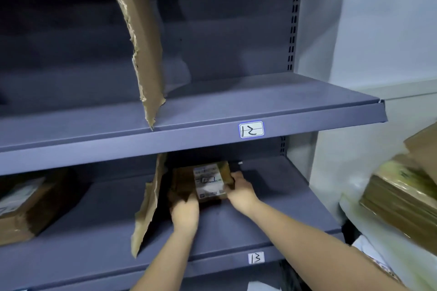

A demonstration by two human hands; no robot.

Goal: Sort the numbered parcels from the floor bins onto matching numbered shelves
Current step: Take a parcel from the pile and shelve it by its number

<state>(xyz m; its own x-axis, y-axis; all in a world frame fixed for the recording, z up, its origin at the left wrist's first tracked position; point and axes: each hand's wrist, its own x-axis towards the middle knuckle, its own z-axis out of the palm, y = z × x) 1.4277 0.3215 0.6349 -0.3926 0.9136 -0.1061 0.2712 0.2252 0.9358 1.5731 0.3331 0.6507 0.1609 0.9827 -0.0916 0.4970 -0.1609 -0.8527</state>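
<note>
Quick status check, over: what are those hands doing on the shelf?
Both hands, left and right, gripping a small labelled parcel on shelf 13. Torn cardboard divider close on its left. Nothing blocking.

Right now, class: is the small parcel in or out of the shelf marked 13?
In. The small parcel lies on shelf 13, right of the cardboard divider, gripped by the left hand and right hand.

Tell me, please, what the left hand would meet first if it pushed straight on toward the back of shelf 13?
The left hand already grips the near left corner of the small parcel, so the parcel moves with it. Beyond lies dark shelf depth, probably the back panel; the cardboard divider stands close on its left.
</note>
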